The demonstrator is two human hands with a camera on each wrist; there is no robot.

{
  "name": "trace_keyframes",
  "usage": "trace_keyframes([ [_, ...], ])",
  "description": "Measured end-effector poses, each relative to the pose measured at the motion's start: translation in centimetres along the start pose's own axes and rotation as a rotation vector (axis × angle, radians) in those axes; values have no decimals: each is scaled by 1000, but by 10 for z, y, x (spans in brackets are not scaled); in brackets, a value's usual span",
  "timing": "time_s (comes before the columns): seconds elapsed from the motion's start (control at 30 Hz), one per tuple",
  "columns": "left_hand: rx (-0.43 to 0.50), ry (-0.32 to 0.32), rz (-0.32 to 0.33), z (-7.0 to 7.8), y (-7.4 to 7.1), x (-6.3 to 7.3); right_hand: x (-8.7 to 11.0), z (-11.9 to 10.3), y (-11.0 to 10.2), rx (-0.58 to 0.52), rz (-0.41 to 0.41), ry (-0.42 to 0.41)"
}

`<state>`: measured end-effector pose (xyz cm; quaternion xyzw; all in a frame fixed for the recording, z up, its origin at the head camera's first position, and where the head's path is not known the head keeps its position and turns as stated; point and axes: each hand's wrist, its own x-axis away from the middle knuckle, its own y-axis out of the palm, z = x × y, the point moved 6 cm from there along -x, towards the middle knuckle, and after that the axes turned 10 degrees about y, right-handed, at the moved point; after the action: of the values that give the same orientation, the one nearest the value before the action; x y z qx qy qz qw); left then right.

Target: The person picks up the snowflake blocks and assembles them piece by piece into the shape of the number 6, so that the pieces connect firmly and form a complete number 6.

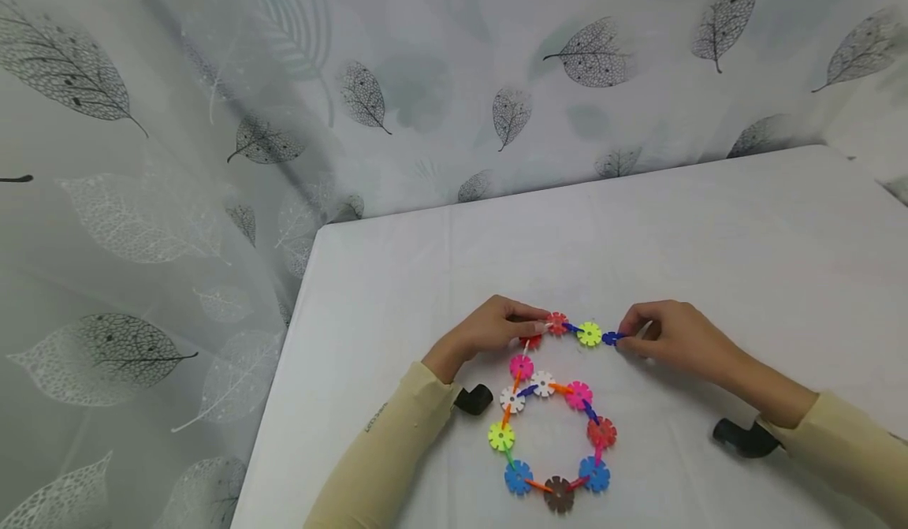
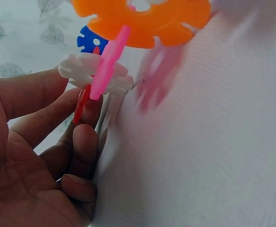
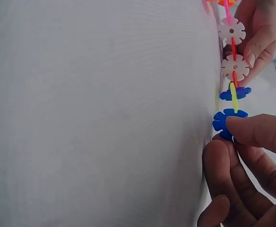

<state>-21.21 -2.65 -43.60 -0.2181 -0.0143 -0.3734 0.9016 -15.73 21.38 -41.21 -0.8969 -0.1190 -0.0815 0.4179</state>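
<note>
Notched plastic discs in many colours interlock into a chain that lies on the table as a closed ring with an arm curving up from it. My left hand [image 1: 489,325] pinches the upper bend of that arm beside a red disc [image 1: 557,323]; in the left wrist view its fingers are at a white disc [image 2: 76,68]. From there the chain runs right through a yellow disc [image 1: 589,334]. My right hand [image 1: 670,332] holds the blue end disc [image 3: 220,122] between thumb and fingers. A brown disc [image 1: 559,496] forms the ring's bottom.
A white cloth covers the table [image 1: 709,237], whose left edge runs beside my left sleeve. Leaf-patterned curtain [image 1: 440,80] hangs behind and to the left. Black wrist cameras [image 1: 474,400] protrude beneath both forearms, the left one close to the ring.
</note>
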Motion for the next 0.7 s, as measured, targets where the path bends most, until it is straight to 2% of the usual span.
trace_keyframes([
  [0.4,16,-5,6,0,0,1,-3,1,4,13,25,18],
  [0.7,21,-22,9,-2,0,0,-1,-4,3,73,84,-24],
])
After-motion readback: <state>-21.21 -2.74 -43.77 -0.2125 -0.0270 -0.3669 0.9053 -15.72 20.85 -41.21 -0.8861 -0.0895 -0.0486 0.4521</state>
